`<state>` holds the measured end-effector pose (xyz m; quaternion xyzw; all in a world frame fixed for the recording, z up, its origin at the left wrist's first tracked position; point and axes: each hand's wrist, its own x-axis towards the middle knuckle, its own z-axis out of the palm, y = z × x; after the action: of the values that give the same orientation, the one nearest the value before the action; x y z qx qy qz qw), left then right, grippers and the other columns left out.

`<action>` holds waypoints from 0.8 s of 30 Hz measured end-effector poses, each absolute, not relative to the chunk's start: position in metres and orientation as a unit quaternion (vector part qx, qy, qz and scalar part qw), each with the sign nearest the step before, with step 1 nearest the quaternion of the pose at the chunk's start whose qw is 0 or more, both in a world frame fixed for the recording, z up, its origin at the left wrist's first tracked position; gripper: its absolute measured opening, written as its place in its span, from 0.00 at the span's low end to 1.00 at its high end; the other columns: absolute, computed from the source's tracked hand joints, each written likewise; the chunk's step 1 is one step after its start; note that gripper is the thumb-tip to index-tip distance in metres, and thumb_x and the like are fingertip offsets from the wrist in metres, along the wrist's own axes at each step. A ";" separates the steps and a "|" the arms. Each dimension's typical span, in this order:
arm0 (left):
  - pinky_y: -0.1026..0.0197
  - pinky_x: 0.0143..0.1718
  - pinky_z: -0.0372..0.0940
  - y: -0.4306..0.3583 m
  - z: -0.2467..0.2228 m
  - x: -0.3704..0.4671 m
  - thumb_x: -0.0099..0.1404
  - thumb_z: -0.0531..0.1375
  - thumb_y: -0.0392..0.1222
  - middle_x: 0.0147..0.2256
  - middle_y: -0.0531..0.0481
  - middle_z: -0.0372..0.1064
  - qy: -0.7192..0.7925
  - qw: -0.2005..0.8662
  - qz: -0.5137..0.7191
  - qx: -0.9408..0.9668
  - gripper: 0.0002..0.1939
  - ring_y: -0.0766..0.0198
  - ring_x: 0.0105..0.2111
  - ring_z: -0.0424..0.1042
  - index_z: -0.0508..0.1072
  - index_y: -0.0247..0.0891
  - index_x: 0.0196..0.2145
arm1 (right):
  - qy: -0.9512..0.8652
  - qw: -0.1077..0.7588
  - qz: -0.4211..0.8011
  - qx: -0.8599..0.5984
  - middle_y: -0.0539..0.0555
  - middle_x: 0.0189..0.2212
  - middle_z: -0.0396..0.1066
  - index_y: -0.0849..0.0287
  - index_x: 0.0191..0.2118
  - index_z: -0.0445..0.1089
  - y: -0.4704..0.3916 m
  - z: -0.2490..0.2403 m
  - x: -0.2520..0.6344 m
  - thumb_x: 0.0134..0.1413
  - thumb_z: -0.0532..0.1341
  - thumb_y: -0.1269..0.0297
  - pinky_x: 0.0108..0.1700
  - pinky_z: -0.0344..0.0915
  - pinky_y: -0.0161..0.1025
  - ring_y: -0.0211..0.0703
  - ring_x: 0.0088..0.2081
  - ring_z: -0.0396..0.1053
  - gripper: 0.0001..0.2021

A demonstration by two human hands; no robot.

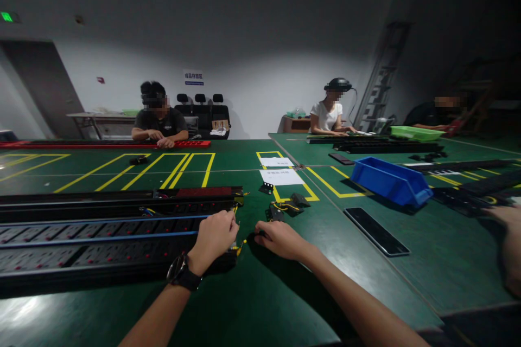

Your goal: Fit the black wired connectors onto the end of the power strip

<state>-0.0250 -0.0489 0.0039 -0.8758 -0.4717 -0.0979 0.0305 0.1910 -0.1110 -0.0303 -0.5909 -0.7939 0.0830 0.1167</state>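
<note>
My left hand [215,234], with a dark watch on its wrist, rests at the right end of a long black socket strip [122,250]. Its fingers are curled closed beside yellow wires [241,247] that stick out of the strip's end; what they grip is hidden. Across a small gap, my right hand [280,238] has thumb and forefinger pinched together low over the table. Something small and dark may be at its fingertips, too unclear to name. Just beyond it lie small black parts [299,200] with yellow wire.
Another black strip [203,193] lies behind. To the right are a phone [376,232] and a blue bin [391,181]. White paper sheets [280,176] lie on the green table [260,303]. Several people work around it; one person's arm [510,238] reaches in at the right edge.
</note>
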 end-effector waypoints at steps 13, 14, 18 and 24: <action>0.60 0.34 0.64 -0.050 0.005 -0.025 0.72 0.49 0.42 0.37 0.46 0.75 -0.468 0.024 -0.097 -0.878 0.13 0.57 0.36 0.76 0.72 0.39 0.38 | -0.792 0.111 0.090 -0.594 0.53 0.38 0.78 0.54 0.48 0.71 -0.112 -0.027 0.189 0.66 0.58 0.61 0.35 0.56 0.35 0.45 0.39 0.74 0.09; 0.61 0.34 0.64 -0.050 0.005 -0.025 0.72 0.49 0.42 0.37 0.46 0.75 -0.469 0.024 -0.097 -0.878 0.13 0.57 0.36 0.76 0.72 0.39 0.38 | -0.792 0.112 0.089 -0.594 0.53 0.38 0.78 0.54 0.47 0.71 -0.112 -0.027 0.189 0.65 0.58 0.61 0.35 0.56 0.35 0.45 0.39 0.75 0.09; 0.61 0.34 0.64 -0.051 0.005 -0.025 0.72 0.48 0.42 0.37 0.46 0.75 -0.470 0.023 -0.096 -0.877 0.13 0.58 0.36 0.76 0.72 0.40 0.39 | -0.795 0.117 0.085 -0.590 0.52 0.37 0.78 0.53 0.47 0.71 -0.113 -0.027 0.190 0.65 0.58 0.62 0.34 0.55 0.36 0.45 0.38 0.75 0.08; 0.60 0.34 0.64 -0.049 0.004 -0.025 0.72 0.49 0.43 0.37 0.46 0.75 -0.470 0.030 -0.092 -0.877 0.13 0.57 0.36 0.77 0.72 0.39 0.38 | -0.795 0.120 0.082 -0.589 0.52 0.37 0.78 0.53 0.46 0.71 -0.114 -0.026 0.189 0.65 0.58 0.62 0.34 0.54 0.35 0.45 0.38 0.75 0.08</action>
<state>-0.0252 -0.0495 0.0038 -0.8771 -0.4704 -0.0922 0.0298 0.1890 -0.1136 -0.0262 -0.5889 -0.7951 0.0818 0.1198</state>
